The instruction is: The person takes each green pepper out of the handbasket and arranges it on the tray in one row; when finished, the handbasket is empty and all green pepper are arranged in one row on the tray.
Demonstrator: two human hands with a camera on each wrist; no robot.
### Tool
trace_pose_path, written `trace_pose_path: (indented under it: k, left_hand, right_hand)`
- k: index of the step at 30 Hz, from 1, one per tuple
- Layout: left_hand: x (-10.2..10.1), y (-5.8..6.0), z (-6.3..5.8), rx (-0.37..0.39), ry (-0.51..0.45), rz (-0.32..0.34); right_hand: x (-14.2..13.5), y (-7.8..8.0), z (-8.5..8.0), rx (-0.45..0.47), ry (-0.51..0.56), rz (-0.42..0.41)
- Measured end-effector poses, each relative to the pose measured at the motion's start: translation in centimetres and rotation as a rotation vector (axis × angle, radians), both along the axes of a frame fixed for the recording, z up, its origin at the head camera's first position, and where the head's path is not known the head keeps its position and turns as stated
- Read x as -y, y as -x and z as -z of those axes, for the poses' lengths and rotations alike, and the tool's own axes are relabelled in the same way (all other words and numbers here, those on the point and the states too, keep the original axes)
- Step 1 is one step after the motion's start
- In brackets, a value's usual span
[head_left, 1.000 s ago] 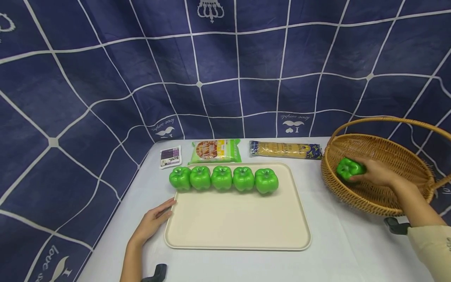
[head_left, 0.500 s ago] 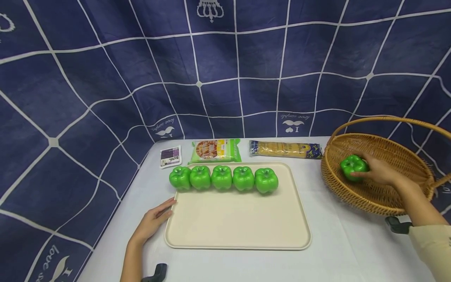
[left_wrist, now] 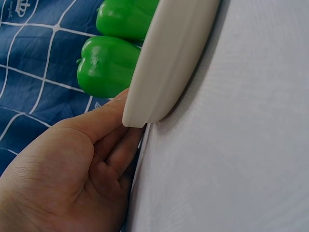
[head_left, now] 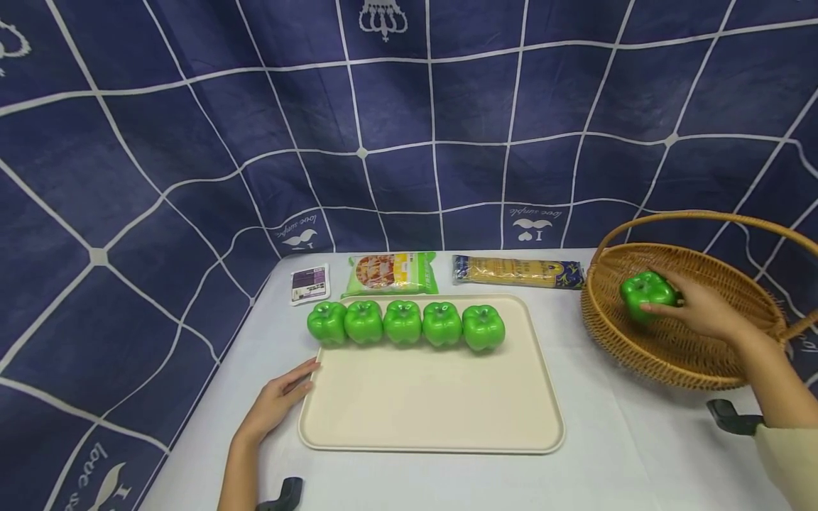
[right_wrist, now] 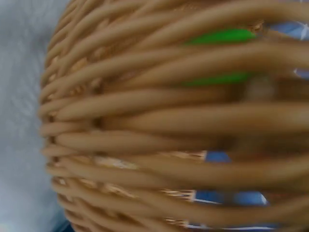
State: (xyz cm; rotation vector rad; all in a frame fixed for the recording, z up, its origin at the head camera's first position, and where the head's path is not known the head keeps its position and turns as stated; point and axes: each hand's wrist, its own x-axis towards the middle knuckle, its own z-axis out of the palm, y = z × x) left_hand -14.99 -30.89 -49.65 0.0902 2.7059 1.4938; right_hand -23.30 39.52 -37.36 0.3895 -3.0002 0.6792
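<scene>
In the head view my right hand (head_left: 699, 305) grips a green bell pepper (head_left: 645, 294) inside the wicker basket (head_left: 754, 312) at the right. Fingers lie behind the pepper, the thumb across its near side. Through the weave in the right wrist view, green strips of bell pepper (right_wrist: 222, 36) show, and the basket wall hides the hand. My left hand (head_left: 277, 401) touches the left edge of the cream tray (head_left: 428, 404). Close up in the left wrist view, the left hand (left_wrist: 72, 164) has its fingertips right at the tray rim (left_wrist: 169, 63), partly hidden behind it.
Several green bell peppers (head_left: 402, 323) stand in a row along the tray's far side. Behind them lie a green food packet (head_left: 391, 273), a pasta packet (head_left: 517, 272) and a small white sachet (head_left: 309, 284). A blue checked curtain (head_left: 409, 170) hangs behind the table.
My right hand has shifted slightly right and upward with the bell pepper, which has turned in the grasp. My left hand and the tray have stayed put.
</scene>
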Motion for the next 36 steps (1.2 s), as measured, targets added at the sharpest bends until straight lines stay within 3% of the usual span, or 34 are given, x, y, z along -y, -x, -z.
trace_pose_path:
  k: [7,13,16,20,27,36]
  left_hand:
    - [0.0,0.0,0.0,0.004,0.0,-0.001]
    - [0.0,0.1,0.0,0.007,0.001,-0.002]
    - [0.0,0.1,0.0,0.007,-0.001,0.006]
    - [0.1,0.1,0.1,0.007,-0.002,0.011]
    - [0.2,0.1,0.0,0.01,-0.004,0.005]
    - [-0.2,-0.1,-0.3,0.013,0.001,0.004]
  right_hand:
    - [1.7,-2.7,-1.7,-0.128,0.049,0.091]
    - [4.1,-5.4,-2.6,-0.241,0.188,0.188]
    - [5.9,-6.6,-2.8,-0.338,0.325,0.163]
    - [9.1,-7.7,-3.1,-0.408,0.492,0.066]
    - [15.0,-7.7,-3.6,-0.414,0.543,-0.045]
    - [17.7,-5.8,-0.4,-0.341,0.463,0.015]
